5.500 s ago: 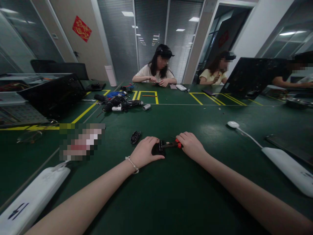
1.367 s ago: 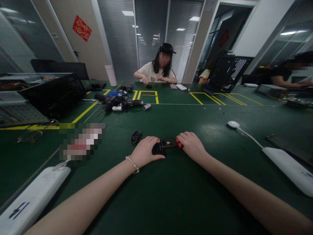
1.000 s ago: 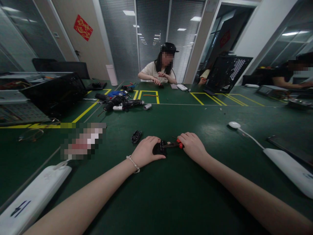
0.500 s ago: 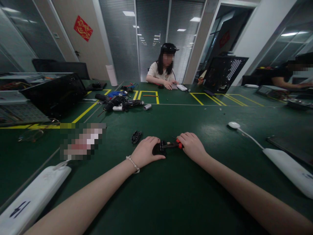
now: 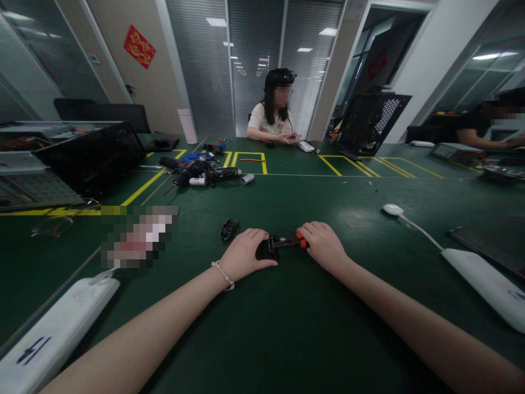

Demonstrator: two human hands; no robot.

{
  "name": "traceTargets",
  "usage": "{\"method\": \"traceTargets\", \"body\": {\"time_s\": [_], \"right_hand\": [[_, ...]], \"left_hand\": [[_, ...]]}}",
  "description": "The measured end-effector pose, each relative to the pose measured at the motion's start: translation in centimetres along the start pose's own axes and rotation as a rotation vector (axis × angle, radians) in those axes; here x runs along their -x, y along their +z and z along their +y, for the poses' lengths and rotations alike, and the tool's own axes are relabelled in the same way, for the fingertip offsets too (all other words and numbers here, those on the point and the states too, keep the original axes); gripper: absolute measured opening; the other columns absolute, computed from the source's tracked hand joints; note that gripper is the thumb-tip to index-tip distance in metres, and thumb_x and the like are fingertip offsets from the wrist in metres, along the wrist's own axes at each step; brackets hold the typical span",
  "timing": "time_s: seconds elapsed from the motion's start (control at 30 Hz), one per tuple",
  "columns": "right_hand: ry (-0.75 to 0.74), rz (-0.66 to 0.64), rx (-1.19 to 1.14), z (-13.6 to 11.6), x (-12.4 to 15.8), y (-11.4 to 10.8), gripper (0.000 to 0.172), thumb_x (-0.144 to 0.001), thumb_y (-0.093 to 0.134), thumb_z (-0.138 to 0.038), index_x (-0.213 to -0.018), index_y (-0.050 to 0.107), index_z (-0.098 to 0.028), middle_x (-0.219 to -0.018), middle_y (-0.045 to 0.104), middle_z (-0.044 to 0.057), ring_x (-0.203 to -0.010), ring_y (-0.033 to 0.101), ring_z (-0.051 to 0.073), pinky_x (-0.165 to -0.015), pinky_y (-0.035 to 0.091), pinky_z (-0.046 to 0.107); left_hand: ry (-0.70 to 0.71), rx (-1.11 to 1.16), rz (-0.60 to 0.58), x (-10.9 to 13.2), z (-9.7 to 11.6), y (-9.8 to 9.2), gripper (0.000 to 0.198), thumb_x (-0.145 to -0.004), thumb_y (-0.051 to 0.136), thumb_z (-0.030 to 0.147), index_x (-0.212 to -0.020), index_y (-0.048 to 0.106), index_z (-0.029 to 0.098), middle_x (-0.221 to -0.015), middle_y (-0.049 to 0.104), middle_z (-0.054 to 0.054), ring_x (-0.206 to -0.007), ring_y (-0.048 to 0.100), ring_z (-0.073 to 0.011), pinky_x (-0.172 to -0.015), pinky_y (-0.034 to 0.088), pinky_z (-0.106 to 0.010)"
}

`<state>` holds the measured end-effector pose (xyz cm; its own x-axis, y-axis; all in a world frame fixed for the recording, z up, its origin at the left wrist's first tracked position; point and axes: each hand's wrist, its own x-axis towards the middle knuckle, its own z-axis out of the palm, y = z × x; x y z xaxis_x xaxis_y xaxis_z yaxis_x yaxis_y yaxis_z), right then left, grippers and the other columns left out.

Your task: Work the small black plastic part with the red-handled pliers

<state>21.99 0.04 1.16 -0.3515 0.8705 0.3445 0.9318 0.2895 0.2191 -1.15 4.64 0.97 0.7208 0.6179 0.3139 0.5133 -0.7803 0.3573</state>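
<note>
My left hand (image 5: pixel 245 254) grips a small black plastic part (image 5: pixel 266 250) on the green tabletop, thumb on the near side and fingers on the far side. Closed around the red handles of a pair of pliers (image 5: pixel 290 242) is my right hand (image 5: pixel 323 244). The pliers lie nearly level, their dark jaws pointing left and meeting the right edge of the black part. Whether the jaws grip anything there is too small to tell. Just beyond my left hand lies a second black part (image 5: pixel 228 229), apart from both hands.
Farther left lie a black power drill and cables (image 5: pixel 192 172) with a grey cylinder (image 5: pixel 247 179). White power banks flank my arms, one left (image 5: pixel 61 328) and one right (image 5: pixel 479 284). Computer cases (image 5: pixel 90 158) stand at the left. Across the table (image 5: pixel 262 339) sits a person (image 5: pixel 270 117).
My hands, the black part and the pliers stay almost still. The person across the table has raised their hands a little and turned their head.
</note>
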Motion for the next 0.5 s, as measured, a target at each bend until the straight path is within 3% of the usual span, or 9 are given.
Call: {"method": "traceTargets", "body": {"time_s": [0.5], "right_hand": [[0.011, -0.060, 0.057, -0.25, -0.18, -0.23, 0.027, -0.070, 0.048, -0.006, -0.095, 0.057, -0.014, -0.093, 0.060, 0.007, -0.086, 0.051, 0.021, -0.076, 0.035, 0.034]], "left_hand": [[0.003, -0.006, 0.005, 0.01, 0.11, 0.06, 0.055, -0.066, 0.060, 0.055, -0.105, 0.047, 0.018, -0.104, 0.054, -0.007, -0.097, 0.049, -0.0244, -0.081, 0.042, -0.037]]}}
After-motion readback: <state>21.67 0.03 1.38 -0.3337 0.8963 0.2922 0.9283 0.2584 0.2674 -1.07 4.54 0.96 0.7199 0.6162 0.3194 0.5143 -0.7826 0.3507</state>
